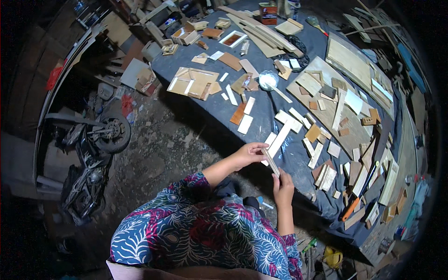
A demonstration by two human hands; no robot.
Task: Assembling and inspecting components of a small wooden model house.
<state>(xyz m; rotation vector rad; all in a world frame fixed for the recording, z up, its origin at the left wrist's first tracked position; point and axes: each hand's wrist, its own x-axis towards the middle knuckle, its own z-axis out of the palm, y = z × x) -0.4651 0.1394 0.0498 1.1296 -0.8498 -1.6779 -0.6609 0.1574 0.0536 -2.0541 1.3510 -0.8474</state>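
Beyond the hands, a round tub (267,77) held a white substance, and a stick (282,95) slanted out over its rim. Farther off stood a reddish tin (268,15), its contents hidden. The left hand (247,156) pinched the upper end of a slim wooden strip (271,163); the right hand (283,187) gripped its lower end, the piece held slantwise between them at the table's near edge. Dark cloth covered the table (179,58), strewn with wooden pieces (282,140). Left of the hands, a motorcycle (88,163) stood on a littered floor (163,140). The tin's printing was too small to read.
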